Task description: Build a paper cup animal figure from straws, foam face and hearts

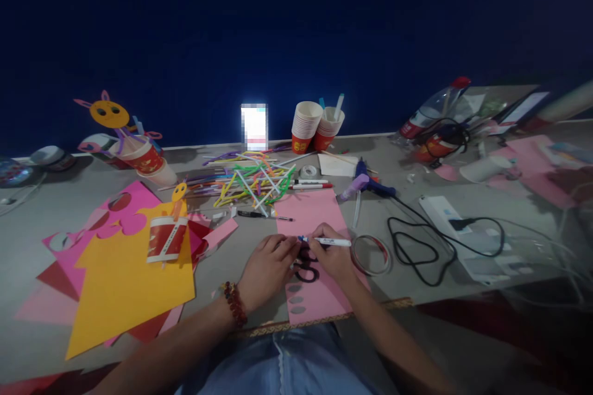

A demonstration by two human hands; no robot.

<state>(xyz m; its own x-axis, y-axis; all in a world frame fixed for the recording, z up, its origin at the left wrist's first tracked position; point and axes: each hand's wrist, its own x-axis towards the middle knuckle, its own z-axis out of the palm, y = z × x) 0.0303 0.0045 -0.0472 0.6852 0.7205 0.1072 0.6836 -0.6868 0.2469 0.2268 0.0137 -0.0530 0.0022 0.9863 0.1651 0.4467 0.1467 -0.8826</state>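
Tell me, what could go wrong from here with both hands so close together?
The right hand holds the marker with its blue end close to the left hand, so a slip might ink those fingers. Scissors lie on the pink paper by both hands; a bump could shift them and spoil a line. The glue gun has its cord in loose loops to the right, so a stray arm might snag it and drag the gun.

Got scissors [306, 264] on the paper sheet [312, 210], a pipe-cleaner pile [266, 182] behind-left of it, stacked cups [304, 126] farther back. Right of it, got a tape roll [387, 257], then a power strip [438, 213]. Left, got a paper pile [134, 278] under a cup [160, 247].
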